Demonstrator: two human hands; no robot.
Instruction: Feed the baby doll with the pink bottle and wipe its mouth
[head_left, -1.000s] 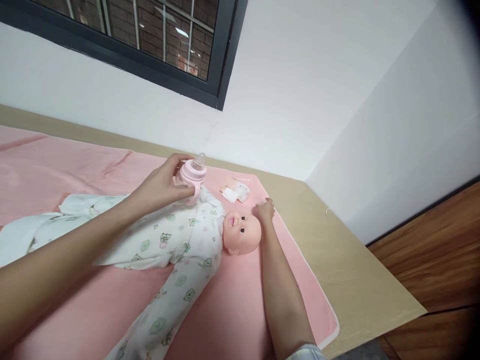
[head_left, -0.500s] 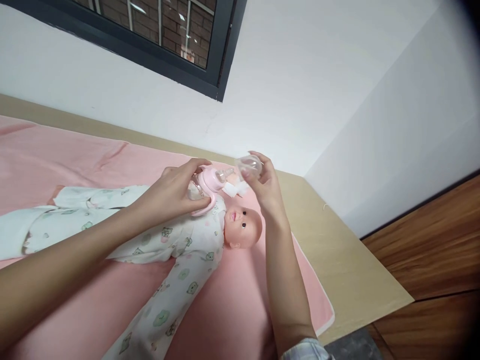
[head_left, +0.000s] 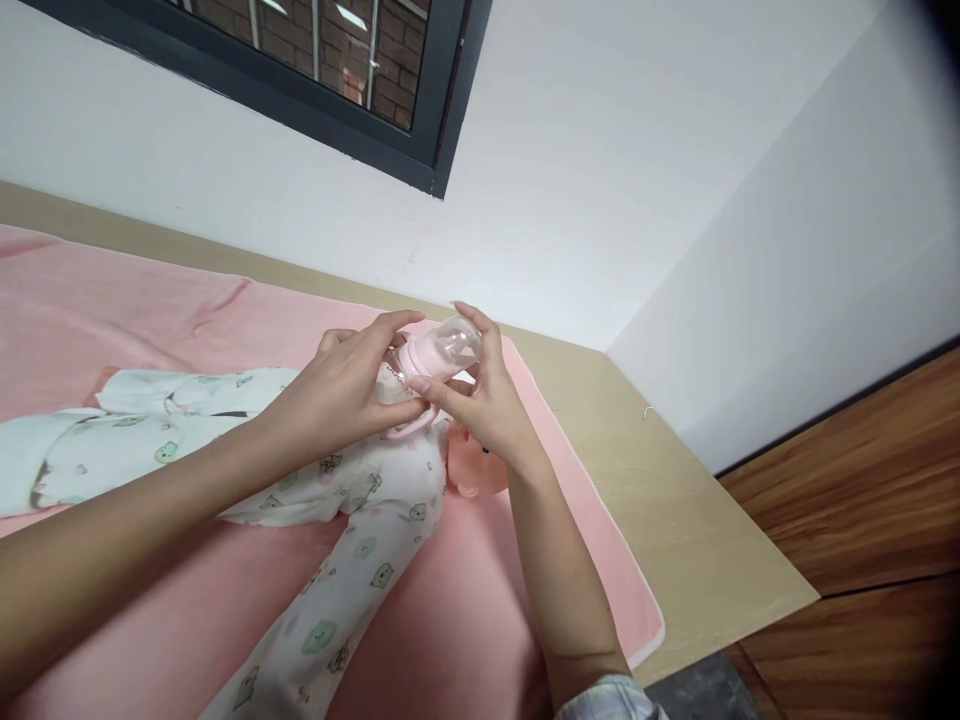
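Observation:
My left hand [head_left: 352,375] is wrapped round a baby bottle [head_left: 391,388] with a pink collar and pink handles, held tilted with its top to the right. A clear bottle cap [head_left: 457,343] now covers the nipple end. My right hand [head_left: 484,395] has its fingers round that cap, with the thumb against the bottle's collar. Below the hands a baby doll [head_left: 472,465] lies on its back in a white printed suit [head_left: 360,500]; my right hand and forearm hide part of its head.
A pink blanket [head_left: 442,620] lies under the doll on a wooden board [head_left: 675,520]. Behind it are a white wall [head_left: 562,200] and a dark-framed window [head_left: 382,150]. Wood-grain panels [head_left: 862,520] stand at the right.
My right hand has moved left with the clear cap, which has gone from beside the nipple to over it. My left hand and the bottle have hardly moved.

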